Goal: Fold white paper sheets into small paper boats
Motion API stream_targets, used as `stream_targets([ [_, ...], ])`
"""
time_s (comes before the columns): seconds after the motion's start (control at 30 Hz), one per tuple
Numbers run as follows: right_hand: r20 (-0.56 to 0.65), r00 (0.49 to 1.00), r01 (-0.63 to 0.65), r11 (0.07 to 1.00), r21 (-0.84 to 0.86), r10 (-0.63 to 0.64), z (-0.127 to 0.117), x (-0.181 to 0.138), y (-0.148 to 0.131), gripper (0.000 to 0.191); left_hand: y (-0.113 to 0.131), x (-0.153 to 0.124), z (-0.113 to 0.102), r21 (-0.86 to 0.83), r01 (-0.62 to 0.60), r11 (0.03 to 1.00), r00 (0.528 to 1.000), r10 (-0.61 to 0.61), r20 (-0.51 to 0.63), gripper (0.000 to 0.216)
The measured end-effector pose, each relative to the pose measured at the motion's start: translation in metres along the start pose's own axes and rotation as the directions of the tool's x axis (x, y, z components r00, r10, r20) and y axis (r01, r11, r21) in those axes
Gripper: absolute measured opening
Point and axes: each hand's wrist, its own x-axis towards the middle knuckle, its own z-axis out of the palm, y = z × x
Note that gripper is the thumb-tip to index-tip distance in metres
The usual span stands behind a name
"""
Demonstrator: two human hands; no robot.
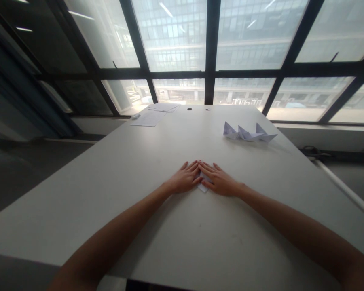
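Paper lies on the tabletop under two hands, near the middle. It is small, white and folded, and a pointed corner peeks out at the near side, between the two thumbs. The left hand is flat on its left part, and the right hand is flat on its right part. The fingers of both hands are out straight and close together, not curled to grip. They just push down on the paper, and the tips of the two hands meet at the top, like a roof. Both bare arms reach in from the near side.

Farther off, to the right, three white paper boats stand in a row, close together, with their tips up. At the far left, flat white sheets lie near the edge. Past the tabletop are big windows with dark frames. A blue curtain hangs at the left.
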Motion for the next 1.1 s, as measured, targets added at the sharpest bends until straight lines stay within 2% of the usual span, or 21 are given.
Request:
stream_targets([
  [0.23,0.02,0.998,-0.052,0.997,-0.051,0.054,0.003,0.0,0.003,0.069,-0.002,0.001,0.002,0.017,0.01,1.0,1.0,-0.01,0.018,0.069],
  [0.43,-0.018,0.967,-0.254,0.961,-0.109,0.253,0.004,-0.001,0.013,0.059,-0.004,0.001,0.003,0.011,0.015,1.0,0.999,-0.015,0.029,0.071],
  [0.57,-0.133,0.926,-0.367,0.926,-0.092,0.354,0.002,0.001,0.017,0.057,-0.004,0.001,0.002,0.015,0.017,1.0,0.999,-0.018,0.038,0.07],
  [0.63,-0.195,0.924,-0.343,0.938,-0.043,0.329,0.0,0.003,0.016,0.055,-0.003,0.001,0.001,0.017,0.019,1.0,0.999,-0.02,0.041,0.07],
  [0.7,-0.2,0.95,-0.246,0.969,-0.001,0.241,-0.002,0.003,0.011,0.055,-0.002,0.001,0.001,0.015,0.021,1.0,0.999,-0.021,0.033,0.071],
  [0.8,-0.098,0.993,-0.057,0.998,0.013,0.058,-0.004,0.001,0.0,0.064,-0.001,0.0,0.001,0.004,0.008,1.0,1.0,-0.008,0.012,0.069],
  [0.87,-0.028,1.0,0.01,1.0,0.006,-0.01,-0.004,-0.001,-0.005,0.072,0.0,0.0,0.001,-0.001,0.002,1.0,1.0,-0.002,0.002,0.066],
  [0.97,0.006,1.0,0.003,1.0,-0.007,-0.002,-0.003,-0.002,-0.008,0.078,-0.001,0.0,0.001,0.001,-0.002,1.0,1.0,0.002,-0.007,0.065],
  [1.1,0.006,0.997,-0.079,0.996,-0.03,0.08,-0.001,-0.002,-0.003,0.072,-0.002,0.0,0.001,0.014,-0.003,1.0,1.0,0.003,0.01,0.069],
])
